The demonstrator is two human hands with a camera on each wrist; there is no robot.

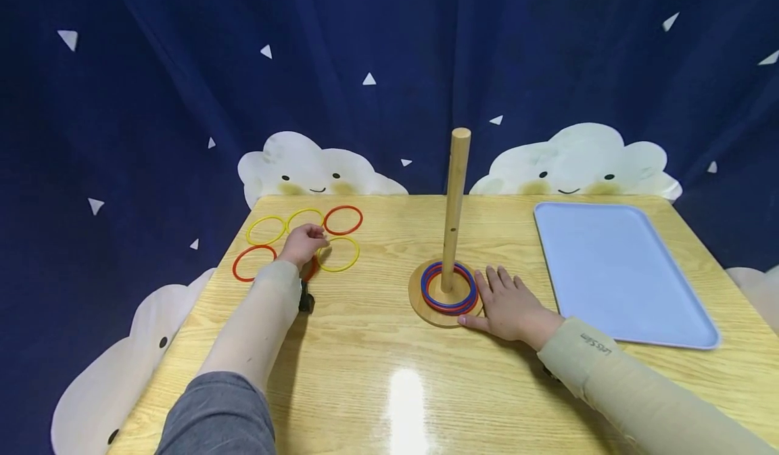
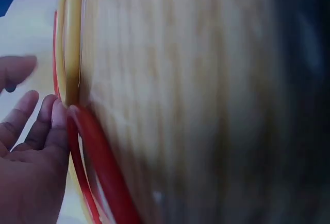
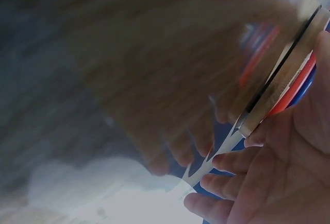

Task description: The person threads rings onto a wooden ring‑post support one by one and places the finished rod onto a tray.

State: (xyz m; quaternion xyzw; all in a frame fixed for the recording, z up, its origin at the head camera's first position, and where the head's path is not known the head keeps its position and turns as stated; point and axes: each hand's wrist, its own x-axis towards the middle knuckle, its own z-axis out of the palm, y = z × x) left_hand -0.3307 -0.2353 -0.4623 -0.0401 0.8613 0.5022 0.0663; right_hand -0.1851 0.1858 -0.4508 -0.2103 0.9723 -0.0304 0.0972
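Observation:
My left hand (image 1: 303, 244) hovers low over a group of thin plastic rings at the left of the table. Its thumb and fingertips are apart with nothing pinched. Below it lies a red ring (image 2: 105, 165), partly hidden by the hand in the head view. A yellow ring (image 1: 358, 255) lies just right of its fingertips. My right hand (image 1: 508, 306) spreads its fingers against the rim of a round wooden base (image 1: 420, 304). From that base rises a wooden post (image 1: 456, 205), upright, with a small stack of red and blue rings (image 1: 422, 286) around its foot.
Around the left hand lie further rings: a red ring (image 1: 234, 266) at the left, a red ring (image 1: 362, 220) at the back, and two yellow ones. A pale blue tray (image 1: 621, 272) lies at the right of the wooden table (image 1: 353, 367). A dark blue curtain (image 1: 389, 22) hangs behind.

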